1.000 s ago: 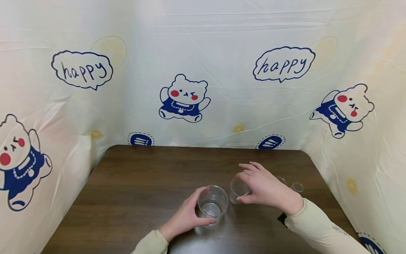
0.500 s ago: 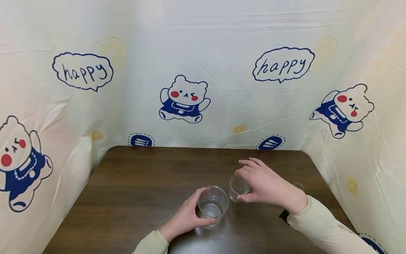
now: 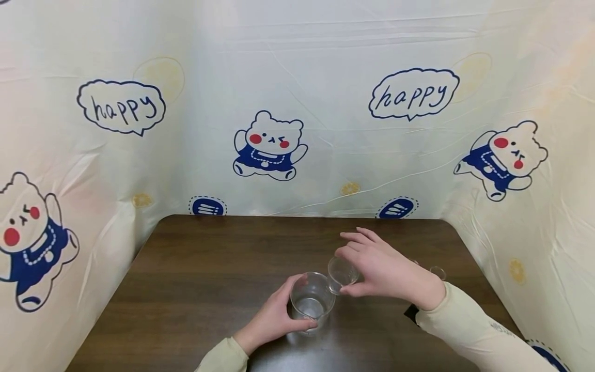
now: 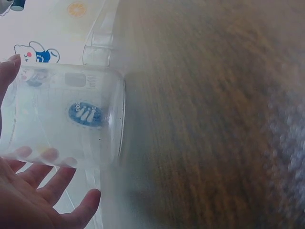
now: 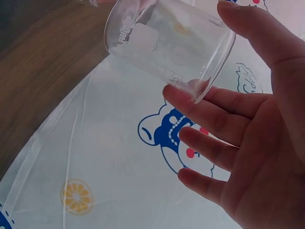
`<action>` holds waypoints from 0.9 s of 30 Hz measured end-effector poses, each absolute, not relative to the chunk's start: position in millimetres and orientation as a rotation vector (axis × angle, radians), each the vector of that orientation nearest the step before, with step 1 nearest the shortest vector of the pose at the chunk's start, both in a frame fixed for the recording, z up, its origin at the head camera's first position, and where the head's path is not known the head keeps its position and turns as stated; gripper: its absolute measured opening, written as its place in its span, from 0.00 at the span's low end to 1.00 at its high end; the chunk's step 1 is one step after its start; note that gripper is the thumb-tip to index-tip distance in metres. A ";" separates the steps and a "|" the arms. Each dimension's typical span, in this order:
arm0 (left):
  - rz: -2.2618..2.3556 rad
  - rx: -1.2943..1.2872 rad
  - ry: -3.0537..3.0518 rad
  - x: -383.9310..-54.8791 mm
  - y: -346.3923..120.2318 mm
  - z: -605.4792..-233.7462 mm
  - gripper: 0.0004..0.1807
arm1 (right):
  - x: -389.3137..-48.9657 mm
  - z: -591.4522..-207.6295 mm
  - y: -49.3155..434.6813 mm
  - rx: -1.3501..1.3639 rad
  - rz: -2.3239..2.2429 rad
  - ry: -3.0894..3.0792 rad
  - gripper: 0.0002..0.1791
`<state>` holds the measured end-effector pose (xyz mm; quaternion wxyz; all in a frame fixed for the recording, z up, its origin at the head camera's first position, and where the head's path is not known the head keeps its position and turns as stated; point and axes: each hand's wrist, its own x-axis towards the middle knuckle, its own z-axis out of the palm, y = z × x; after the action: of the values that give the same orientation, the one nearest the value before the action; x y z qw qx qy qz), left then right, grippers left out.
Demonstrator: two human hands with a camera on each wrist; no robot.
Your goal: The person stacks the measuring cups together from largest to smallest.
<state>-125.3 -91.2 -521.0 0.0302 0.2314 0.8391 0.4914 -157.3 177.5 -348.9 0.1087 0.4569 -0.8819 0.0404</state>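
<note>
My left hand (image 3: 279, 312) grips the side of a large clear glass beaker (image 3: 313, 305), which stands upright on the table. In the left wrist view, the thumb and fingers lie on opposite sides of that beaker (image 4: 62, 114), which bears a pale printed patch. Just to its right, my right hand (image 3: 381, 271) pinches a smaller clear beaker (image 3: 341, 276) near the rim between thumb and forefinger. The right wrist view shows this smaller beaker (image 5: 171, 47) with the other fingers spread away from it. In the head view its edge overlaps the large beaker's rim; whether they touch, I cannot tell.
Behind the right wrist, a small round glass rim (image 3: 438, 273) shows, mostly hidden by the arm. A small black item (image 3: 411, 313) lies by the right sleeve. The brown wooden table (image 3: 200, 268) is bordered at the back and sides by a printed curtain (image 3: 195, 155).
My right hand has moved the smaller beaker slightly left and away from me, up to the large beaker's rim. The left hand and large beaker stay in place.
</note>
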 end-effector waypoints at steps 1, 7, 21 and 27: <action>1.515 0.715 2.587 -125.2 -91.1 -521.0 0.50 | -157.2 -348.8 176.5 1.347 0.121 -2.593 0.32; 1.508 0.719 2.590 -125.2 -91.5 -520.5 0.50 | -157.0 -347.5 171.1 1.364 0.122 -2.588 0.33; 1.494 0.711 2.598 -123.5 -92.5 -522.1 0.50 | -158.7 -347.4 157.0 1.439 0.114 -2.570 0.32; 1.484 0.718 2.599 -123.3 -92.7 -521.2 0.50 | -160.3 -350.9 152.9 1.471 0.124 -2.559 0.32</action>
<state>-123.3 -92.7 -521.2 0.0319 0.2331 0.8440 0.4821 -160.3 152.9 -350.9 0.0937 0.4956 -0.8625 0.0418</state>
